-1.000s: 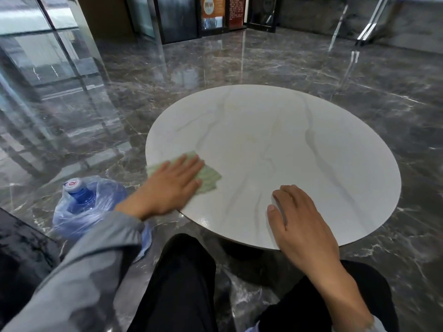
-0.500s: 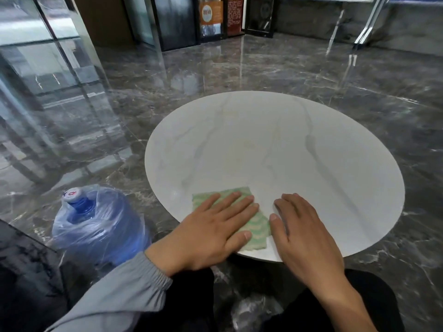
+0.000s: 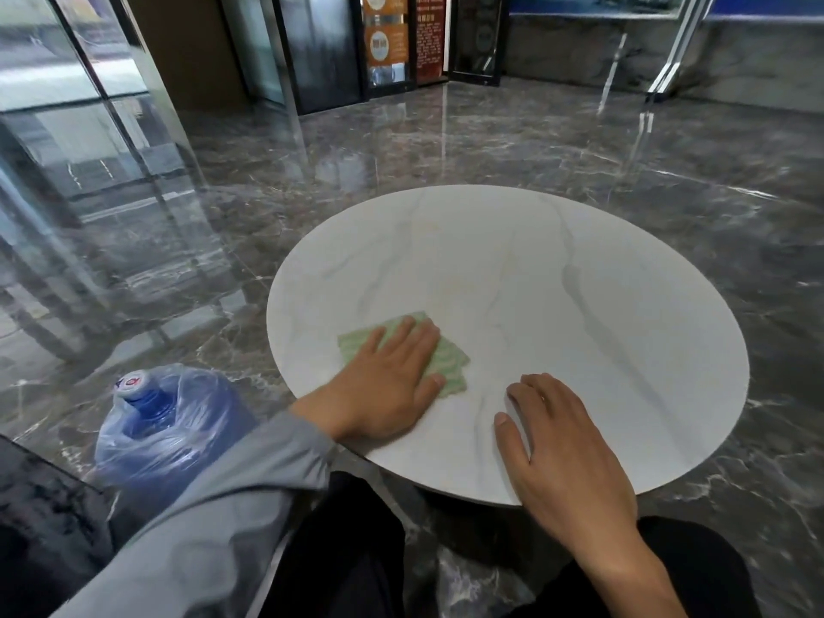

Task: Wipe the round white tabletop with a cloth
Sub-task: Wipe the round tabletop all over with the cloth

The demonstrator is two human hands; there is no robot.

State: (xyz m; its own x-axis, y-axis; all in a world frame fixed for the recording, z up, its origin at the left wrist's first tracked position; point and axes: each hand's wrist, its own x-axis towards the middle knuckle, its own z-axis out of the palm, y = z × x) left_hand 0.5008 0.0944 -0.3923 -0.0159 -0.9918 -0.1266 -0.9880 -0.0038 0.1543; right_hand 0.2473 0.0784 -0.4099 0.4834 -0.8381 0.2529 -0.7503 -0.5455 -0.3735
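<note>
The round white tabletop (image 3: 557,305), with faint grey veins, fills the middle of the head view. A folded pale green cloth (image 3: 450,368) lies on its near left part. My left hand (image 3: 388,385) presses flat on the cloth, fingers spread and pointing away from me, covering most of it. My right hand (image 3: 562,457) rests palm down on the bare tabletop near the front edge, to the right of the cloth and apart from it, holding nothing.
A blue water jug (image 3: 165,434) wrapped in clear plastic stands on the floor left of the table. Glossy dark marble floor (image 3: 446,140) surrounds the table. Glass panels (image 3: 67,127) rise at the left. My dark trousered knees (image 3: 352,550) sit under the near edge.
My left hand slid the cloth from the left rim toward the near middle beside the right hand, then back out to the left and farther onto the table. The right hand stayed planted.
</note>
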